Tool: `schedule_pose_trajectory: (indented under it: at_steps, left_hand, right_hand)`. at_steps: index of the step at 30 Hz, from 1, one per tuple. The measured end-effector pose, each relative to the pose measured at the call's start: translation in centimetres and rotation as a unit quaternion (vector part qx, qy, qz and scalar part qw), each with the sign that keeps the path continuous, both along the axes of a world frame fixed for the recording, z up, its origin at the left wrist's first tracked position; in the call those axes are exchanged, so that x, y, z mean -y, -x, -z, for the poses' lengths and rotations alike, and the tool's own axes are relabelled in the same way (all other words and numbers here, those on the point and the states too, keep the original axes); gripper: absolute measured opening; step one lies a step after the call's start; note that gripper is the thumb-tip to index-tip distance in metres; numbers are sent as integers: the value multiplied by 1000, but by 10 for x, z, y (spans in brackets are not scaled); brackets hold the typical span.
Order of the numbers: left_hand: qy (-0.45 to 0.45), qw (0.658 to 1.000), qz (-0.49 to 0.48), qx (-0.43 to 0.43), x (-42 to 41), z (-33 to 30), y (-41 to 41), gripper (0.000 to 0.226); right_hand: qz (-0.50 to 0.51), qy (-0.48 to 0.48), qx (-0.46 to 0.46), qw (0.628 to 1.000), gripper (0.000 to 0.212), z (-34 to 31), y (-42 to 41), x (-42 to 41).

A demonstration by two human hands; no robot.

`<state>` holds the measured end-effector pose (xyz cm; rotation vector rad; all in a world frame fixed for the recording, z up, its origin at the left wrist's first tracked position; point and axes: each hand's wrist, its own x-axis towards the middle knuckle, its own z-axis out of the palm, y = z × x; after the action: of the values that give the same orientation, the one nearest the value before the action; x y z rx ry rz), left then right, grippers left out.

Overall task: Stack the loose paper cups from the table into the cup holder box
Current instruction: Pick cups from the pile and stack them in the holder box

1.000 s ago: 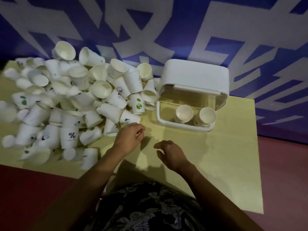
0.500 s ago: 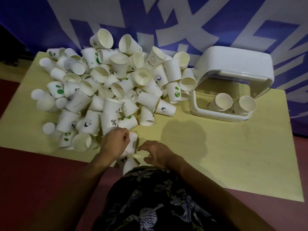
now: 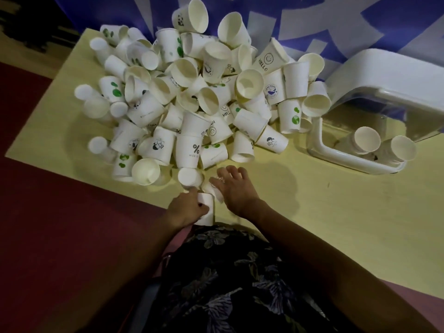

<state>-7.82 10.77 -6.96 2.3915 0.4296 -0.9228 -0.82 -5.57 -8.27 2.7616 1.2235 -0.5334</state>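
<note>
A big heap of white paper cups (image 3: 199, 99) covers the left and middle of the yellow table (image 3: 336, 224). My left hand (image 3: 186, 209) grips one white cup (image 3: 207, 207) at the table's near edge, just below the heap. My right hand (image 3: 236, 188) lies beside it with fingers spread, touching another cup (image 3: 215, 188) lying on the table. The white cup holder box (image 3: 348, 157) stands at the right with its lid raised; two cup stacks (image 3: 366, 140) (image 3: 402, 149) lie inside it.
A blue and white patterned wall (image 3: 336, 25) rises behind the table. Dark red floor (image 3: 60, 236) lies left of the table and under its near edge. My dark flower-print clothing (image 3: 228, 284) fills the bottom middle. Bare tabletop stretches right of my hands.
The view swung left and down over the heap. My left hand went from the pile's edge to the near table edge and took hold of a cup. My right hand came alongside it.
</note>
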Motion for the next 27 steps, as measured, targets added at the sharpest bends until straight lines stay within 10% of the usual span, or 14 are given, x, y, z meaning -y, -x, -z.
schedule_pose_trajectory:
  at_steps: [13, 27]
  left_hand:
    - [100, 994, -44, 25, 37, -12, -44, 58]
    - [136, 958, 7, 253, 148, -93, -117, 78]
  right_hand:
    - [293, -98, -84, 947, 65, -11, 20, 81]
    - [552, -361, 30, 751, 48, -86, -5, 170]
